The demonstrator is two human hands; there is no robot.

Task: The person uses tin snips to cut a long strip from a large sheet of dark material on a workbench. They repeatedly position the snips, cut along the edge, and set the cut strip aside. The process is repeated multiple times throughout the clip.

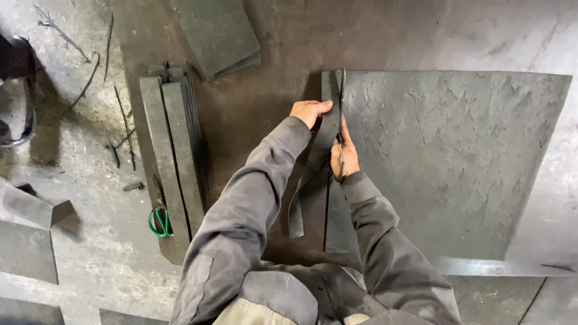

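Note:
A large dark grey rubber-like sheet (457, 162) lies flat on the floor in the head view. My right hand (344, 157) grips scissors (341, 108) whose blades point away from me along the sheet's left side. A narrow strip (319, 156) is parting from that edge. My left hand (309, 112) pinches the strip near the blades and lifts it slightly. The strip's loose end curls down toward my body. Both arms wear grey sleeves.
A stack of cut strips (174, 150) lies to the left, with green-handled scissors (160, 221) resting on its near end. Folded sheets (220, 33) lie at the top. Thin offcuts (123, 135) and other sheet pieces (27, 238) litter the concrete floor at left.

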